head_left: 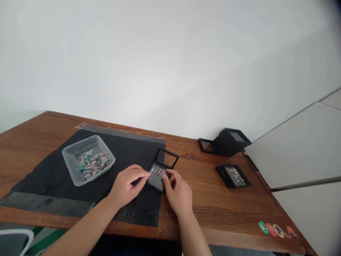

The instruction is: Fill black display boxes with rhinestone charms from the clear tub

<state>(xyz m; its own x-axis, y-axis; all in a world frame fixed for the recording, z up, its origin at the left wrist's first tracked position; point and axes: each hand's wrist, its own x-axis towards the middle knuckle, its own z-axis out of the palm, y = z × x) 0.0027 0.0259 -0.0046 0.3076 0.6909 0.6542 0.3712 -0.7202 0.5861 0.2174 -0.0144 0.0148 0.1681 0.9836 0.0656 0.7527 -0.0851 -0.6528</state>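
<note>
A small black hinged case (155, 182) lies at the right edge of the black mat, its framed lid (177, 160) raised at the back. Inside it, a pinkish nail-shaped piece (159, 172) and a few tiny bits rest on the grey base. My left hand (126, 186) is closed in a pinch over the case's left side; whatever is between the fingertips is too small to name. With thumb and fingers, my right hand (179, 195) grips the case's right edge, hiding part of it.
Left of my hands, a clear plastic tub (71, 167) holds many small colourful pieces. The black mat (128, 149) is taped to the wooden table (207, 199). At right are stacked black cases (226, 144), another case with small pieces (233, 176), and round stickers (271, 229).
</note>
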